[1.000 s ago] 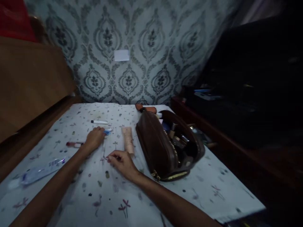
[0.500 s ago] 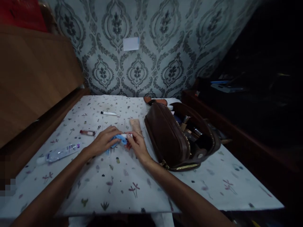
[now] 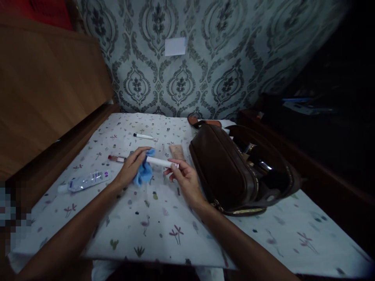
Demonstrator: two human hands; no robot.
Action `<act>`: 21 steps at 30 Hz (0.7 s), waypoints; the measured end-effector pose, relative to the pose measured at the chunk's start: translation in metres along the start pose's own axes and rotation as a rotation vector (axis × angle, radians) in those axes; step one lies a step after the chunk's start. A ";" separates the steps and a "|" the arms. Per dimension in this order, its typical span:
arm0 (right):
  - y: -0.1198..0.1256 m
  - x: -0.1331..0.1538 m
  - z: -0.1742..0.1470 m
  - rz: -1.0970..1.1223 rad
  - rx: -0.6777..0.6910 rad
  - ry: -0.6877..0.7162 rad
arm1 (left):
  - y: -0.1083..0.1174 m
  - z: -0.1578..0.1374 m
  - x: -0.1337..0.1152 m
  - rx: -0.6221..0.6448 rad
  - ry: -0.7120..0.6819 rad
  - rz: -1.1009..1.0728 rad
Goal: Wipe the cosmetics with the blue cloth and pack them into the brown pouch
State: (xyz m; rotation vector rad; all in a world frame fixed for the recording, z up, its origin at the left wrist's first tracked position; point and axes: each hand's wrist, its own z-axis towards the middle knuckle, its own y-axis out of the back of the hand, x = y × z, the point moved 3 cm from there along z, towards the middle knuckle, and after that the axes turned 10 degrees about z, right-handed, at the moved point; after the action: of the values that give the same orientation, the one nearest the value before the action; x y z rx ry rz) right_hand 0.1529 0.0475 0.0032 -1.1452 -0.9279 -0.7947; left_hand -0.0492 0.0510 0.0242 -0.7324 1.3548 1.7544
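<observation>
My left hand [image 3: 131, 168] is closed on a blue cloth [image 3: 144, 171], which hangs down below the fingers. A slim white tube-shaped stick [image 3: 160, 162], perhaps a cosmetic pen, runs from the cloth to my right hand [image 3: 185, 177]. The fingertips of that hand pinch its right end. Just beyond my right hand lies a beige squeeze tube [image 3: 177, 152]. A small lip gloss tube [image 3: 116, 158] with a reddish cap rests beside my left hand. Nearer my left forearm lies a clear bottle [image 3: 86, 181] with purple print.
An open brown toiletry bag [image 3: 224, 168] holding several cosmetics stands on the right of the patterned tablecloth [image 3: 164, 242]. A white pen-like stick [image 3: 143, 136] with a black end lies at the back. A wooden cabinet [image 3: 52, 74] borders the left side; patterned wallpaper rises behind.
My hands have moved apart, and more of the white stick shows between them. The blue cloth now hangs from my left hand. The whole view has shifted slightly.
</observation>
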 end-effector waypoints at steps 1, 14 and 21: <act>0.000 -0.001 0.000 0.000 0.000 0.004 | -0.005 -0.002 -0.004 0.019 -0.006 -0.061; -0.001 0.000 -0.006 -0.344 0.147 0.014 | -0.019 -0.014 -0.009 0.156 0.003 -0.197; 0.002 0.000 -0.007 -0.518 0.116 0.223 | -0.024 -0.013 -0.005 0.181 0.050 -0.232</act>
State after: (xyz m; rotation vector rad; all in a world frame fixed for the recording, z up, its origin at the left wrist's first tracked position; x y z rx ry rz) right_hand 0.1562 0.0413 0.0012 -0.6992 -1.0804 -1.2418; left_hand -0.0262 0.0400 0.0124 -0.8018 1.3816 1.4219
